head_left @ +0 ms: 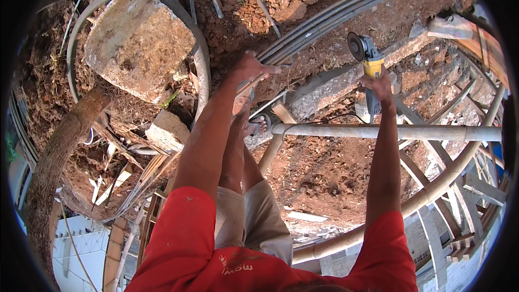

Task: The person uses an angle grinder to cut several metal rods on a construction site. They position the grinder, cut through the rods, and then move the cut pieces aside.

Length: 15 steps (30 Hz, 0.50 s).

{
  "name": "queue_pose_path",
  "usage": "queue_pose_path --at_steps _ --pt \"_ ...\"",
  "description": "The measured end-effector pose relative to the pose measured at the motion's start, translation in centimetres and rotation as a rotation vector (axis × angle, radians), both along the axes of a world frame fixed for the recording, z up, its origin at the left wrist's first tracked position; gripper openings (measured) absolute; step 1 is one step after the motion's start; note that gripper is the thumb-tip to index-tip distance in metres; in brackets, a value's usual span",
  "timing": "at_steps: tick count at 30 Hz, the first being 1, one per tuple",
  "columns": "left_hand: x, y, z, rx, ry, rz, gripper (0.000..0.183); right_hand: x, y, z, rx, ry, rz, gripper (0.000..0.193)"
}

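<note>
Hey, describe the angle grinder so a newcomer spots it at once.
Find the pale pole running level across the right half. Just above it, the right hand grips the angle grinder. Its yellow band and round disc distinguish it from the grey rods.

- There it was, the left arm (203,132), slanting up and rightward, long and nearly straight!
- At its end, the left hand (252,69) had one digit stuck out to the right, the rest of its grip hard to read.
- Across the way, the right arm (383,157) stood almost upright.
- On top, the right hand (380,83) was curled firmly closed, well apart from its partner!
</note>
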State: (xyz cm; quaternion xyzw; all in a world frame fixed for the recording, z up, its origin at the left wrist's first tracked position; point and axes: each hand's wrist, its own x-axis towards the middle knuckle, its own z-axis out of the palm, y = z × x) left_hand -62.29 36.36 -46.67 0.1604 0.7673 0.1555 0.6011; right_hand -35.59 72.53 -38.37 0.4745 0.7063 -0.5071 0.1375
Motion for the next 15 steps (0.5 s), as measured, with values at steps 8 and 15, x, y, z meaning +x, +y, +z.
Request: queue_pose_path --at_steps 8,15 --pt "0.0 0.4 0.9 -0.026 0.073 -0.038 0.13 -3.3 -0.3 1.6 -0.009 0.115 0.143 0.055" --pt "-0.3 0.0 0.6 0.019 -0.028 0.011 0.131 -5.5 -1.4 -0.2 -0.079 -0.027 0.199 0.076"
